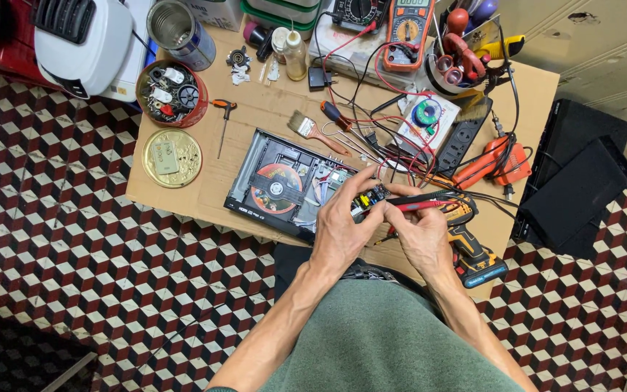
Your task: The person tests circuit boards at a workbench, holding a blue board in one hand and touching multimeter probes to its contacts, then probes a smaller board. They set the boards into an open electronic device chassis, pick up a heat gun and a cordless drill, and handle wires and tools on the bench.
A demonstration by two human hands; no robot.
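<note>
Orange multimeter (406, 29) (grey screen), table's far edge

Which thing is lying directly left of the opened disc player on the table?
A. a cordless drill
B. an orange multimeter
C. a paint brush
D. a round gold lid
D. The round gold lid lies flat on the table just left of the disc player; the multimeter is at the far edge, the drill is to the right, and the brush lies beyond the player.

Home electronics repair workshop showing: multimeter (408, 29), opened disc player (284, 185), cordless drill (473, 250), tool cup (459, 62) crowding bench (183, 199); tiled floor (74, 276) lying beneath.
</note>
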